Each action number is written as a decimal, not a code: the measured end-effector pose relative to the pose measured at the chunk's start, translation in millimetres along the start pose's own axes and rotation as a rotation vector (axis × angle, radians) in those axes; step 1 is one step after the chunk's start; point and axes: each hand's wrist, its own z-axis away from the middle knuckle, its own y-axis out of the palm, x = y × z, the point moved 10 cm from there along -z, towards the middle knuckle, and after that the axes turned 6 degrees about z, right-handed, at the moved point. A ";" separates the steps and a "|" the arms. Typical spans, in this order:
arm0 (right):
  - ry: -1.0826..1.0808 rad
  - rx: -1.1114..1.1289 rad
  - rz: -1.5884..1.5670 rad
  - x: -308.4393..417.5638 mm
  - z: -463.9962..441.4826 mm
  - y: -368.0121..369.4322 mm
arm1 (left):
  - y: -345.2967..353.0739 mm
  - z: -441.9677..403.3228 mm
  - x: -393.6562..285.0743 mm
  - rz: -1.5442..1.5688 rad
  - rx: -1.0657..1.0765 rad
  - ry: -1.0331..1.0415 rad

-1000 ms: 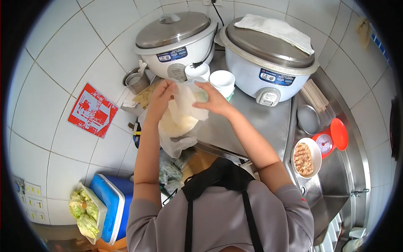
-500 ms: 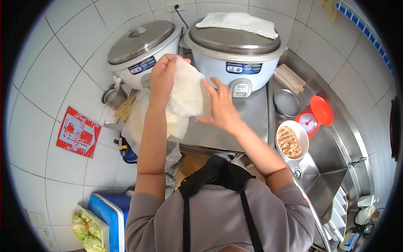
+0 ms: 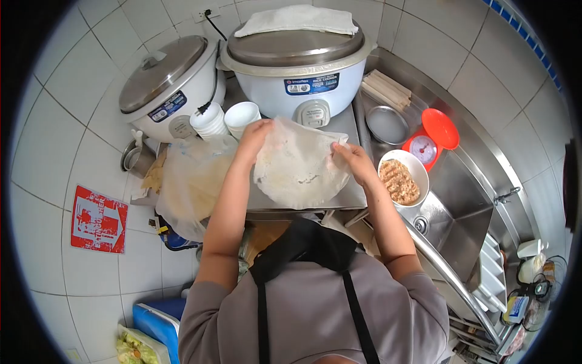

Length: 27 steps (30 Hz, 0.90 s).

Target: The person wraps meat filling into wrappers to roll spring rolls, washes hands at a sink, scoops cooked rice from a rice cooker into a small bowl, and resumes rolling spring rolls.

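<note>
A thin, round, whitish spring roll wrapper (image 3: 300,173) is stretched out above the steel counter. It is partly see-through, with small dark marks or tears near its lower middle. My left hand (image 3: 253,141) pinches its upper left edge. At the upper right edge, my right hand (image 3: 354,162) grips it between thumb and fingers. To the left of my left forearm, a clear plastic bag (image 3: 193,176) holds more pale, thin sheets. Close to my right hand stands a white bowl (image 3: 424,173) of ground meat mixture (image 3: 399,183).
Two rice cookers (image 3: 303,91) (image 3: 167,79) stand behind the counter's front. White bowls (image 3: 209,118) are stacked before them. A red scale (image 3: 422,148), a round metal pan (image 3: 387,126) and a steel sink (image 3: 454,206) are on the right. A blue cooler (image 3: 156,324) sits lower left.
The wrapper went from hanging upright in my left hand to spread between both hands. My right hand closed on its edge. The view shifted, showing the stacked bowls.
</note>
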 end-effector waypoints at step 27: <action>-0.231 -0.486 0.983 -24.4 -11.7 -62.0 | -7.5 48.1 105.7 -0.760 0.045 0.245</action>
